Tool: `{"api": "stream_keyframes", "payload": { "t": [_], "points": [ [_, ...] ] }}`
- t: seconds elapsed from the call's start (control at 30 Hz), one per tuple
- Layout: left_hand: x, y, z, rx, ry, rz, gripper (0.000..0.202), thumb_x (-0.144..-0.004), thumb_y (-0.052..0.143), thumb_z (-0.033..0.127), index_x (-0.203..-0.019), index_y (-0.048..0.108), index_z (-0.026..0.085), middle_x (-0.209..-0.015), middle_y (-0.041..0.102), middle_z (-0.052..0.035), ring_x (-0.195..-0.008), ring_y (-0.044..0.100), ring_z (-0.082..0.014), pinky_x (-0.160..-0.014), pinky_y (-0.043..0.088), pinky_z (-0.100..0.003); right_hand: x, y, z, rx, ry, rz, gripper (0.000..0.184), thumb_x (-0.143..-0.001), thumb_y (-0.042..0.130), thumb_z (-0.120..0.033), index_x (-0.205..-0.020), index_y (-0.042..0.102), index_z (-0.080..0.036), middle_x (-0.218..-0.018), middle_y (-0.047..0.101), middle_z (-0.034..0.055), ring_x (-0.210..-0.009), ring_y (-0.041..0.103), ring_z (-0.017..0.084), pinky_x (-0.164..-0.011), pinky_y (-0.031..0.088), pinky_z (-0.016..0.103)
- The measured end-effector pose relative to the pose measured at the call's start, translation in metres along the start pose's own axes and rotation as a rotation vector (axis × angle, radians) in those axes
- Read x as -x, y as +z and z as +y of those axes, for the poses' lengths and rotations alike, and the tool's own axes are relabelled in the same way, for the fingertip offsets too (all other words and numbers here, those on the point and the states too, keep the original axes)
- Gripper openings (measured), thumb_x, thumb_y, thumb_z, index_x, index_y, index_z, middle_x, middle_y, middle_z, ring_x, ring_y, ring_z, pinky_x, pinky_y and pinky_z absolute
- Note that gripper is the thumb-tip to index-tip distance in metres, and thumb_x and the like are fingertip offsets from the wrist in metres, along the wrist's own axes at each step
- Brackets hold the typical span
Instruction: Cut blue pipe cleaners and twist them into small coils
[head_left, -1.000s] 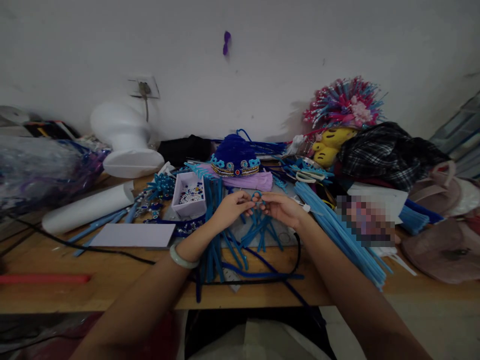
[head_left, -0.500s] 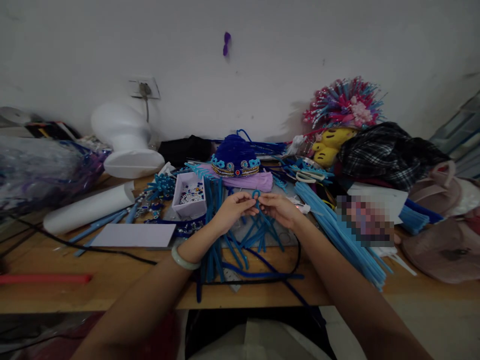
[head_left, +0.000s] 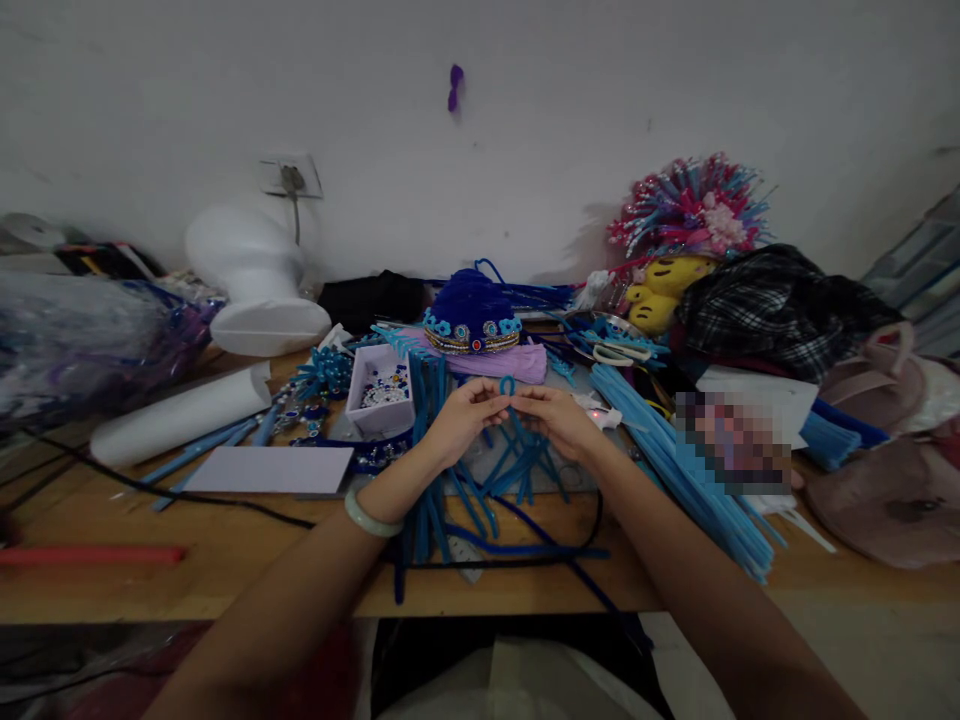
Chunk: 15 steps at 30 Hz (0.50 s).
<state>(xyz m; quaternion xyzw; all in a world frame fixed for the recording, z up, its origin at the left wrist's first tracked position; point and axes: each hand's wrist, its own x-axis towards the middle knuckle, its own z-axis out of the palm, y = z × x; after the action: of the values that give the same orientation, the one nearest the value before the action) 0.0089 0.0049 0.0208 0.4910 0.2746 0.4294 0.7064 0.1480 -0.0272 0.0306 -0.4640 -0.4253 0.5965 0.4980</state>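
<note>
My left hand [head_left: 463,418] and my right hand [head_left: 550,418] meet over the middle of the wooden table [head_left: 225,560], both pinching one blue pipe cleaner [head_left: 508,386] whose top is bent into a small loop between my fingertips. A pale green bangle [head_left: 367,512] sits on my left wrist. Under my hands lie several loose blue pipe cleaners [head_left: 517,462]. Just behind them stands a dark blue decorated hat [head_left: 471,312] on lilac cloth.
A white tray of beads [head_left: 381,388] sits left of my hands, with a white card [head_left: 270,468] and a white roll [head_left: 180,412] further left. A bundle of light blue pipe cleaners [head_left: 675,462] lies right. A white foam head [head_left: 251,280], black cables and a plaid cloth [head_left: 772,300] crowd the back.
My hands have risen slightly and drawn closer together, and the loop of the blue pipe cleaner now stands a little higher between my fingertips.
</note>
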Motion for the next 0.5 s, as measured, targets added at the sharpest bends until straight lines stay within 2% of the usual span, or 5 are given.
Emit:
{"api": "stream_keyframes", "payload": {
  "t": [0.17, 0.23, 0.37, 0.5],
  "points": [
    [-0.001, -0.004, -0.001, -0.067, 0.017, -0.042, 0.017, -0.063, 0.065, 0.024, -0.071, 0.053, 0.015, -0.055, 0.052, 0.0051, -0.051, 0.050, -0.0063, -0.049, 0.033, -0.019, 0.003, 0.000, 0.000, -0.026, 0.045, -0.129, 0.020, -0.062, 0.066, -0.032, -0.068, 0.060, -0.014, -0.066, 0.059, -0.0004, -0.061, 0.054, 0.008, -0.058, 0.040, 0.021],
    [-0.002, -0.007, 0.000, -0.073, -0.002, -0.064, 0.018, -0.061, 0.066, 0.023, -0.071, 0.054, 0.015, -0.057, 0.053, 0.0047, -0.051, 0.049, -0.0061, -0.049, 0.032, -0.019, 0.003, 0.001, 0.000, -0.032, 0.081, -0.141, 0.020, -0.063, 0.065, -0.033, -0.068, 0.059, -0.015, -0.063, 0.058, -0.0013, -0.058, 0.053, 0.007, -0.056, 0.041, 0.021],
    [-0.003, -0.012, 0.004, 0.031, -0.080, -0.116, 0.020, -0.058, 0.069, 0.023, -0.070, 0.057, 0.013, -0.059, 0.054, 0.0031, -0.051, 0.048, -0.0062, -0.049, 0.033, -0.019, 0.004, 0.003, -0.001, 0.028, 0.132, -0.123, 0.021, -0.063, 0.065, -0.032, -0.058, 0.055, -0.014, -0.053, 0.052, -0.0035, -0.047, 0.047, 0.004, -0.046, 0.036, 0.017],
    [-0.003, -0.014, 0.003, 0.163, -0.108, -0.159, 0.021, -0.055, 0.070, 0.019, -0.070, 0.058, 0.013, -0.060, 0.057, 0.0016, -0.054, 0.053, -0.0094, -0.055, 0.040, -0.022, 0.005, 0.006, -0.001, 0.030, 0.112, -0.150, 0.021, -0.063, 0.064, -0.031, -0.057, 0.054, -0.014, -0.052, 0.051, -0.0039, -0.046, 0.046, 0.003, -0.045, 0.035, 0.016]
  ]
}}
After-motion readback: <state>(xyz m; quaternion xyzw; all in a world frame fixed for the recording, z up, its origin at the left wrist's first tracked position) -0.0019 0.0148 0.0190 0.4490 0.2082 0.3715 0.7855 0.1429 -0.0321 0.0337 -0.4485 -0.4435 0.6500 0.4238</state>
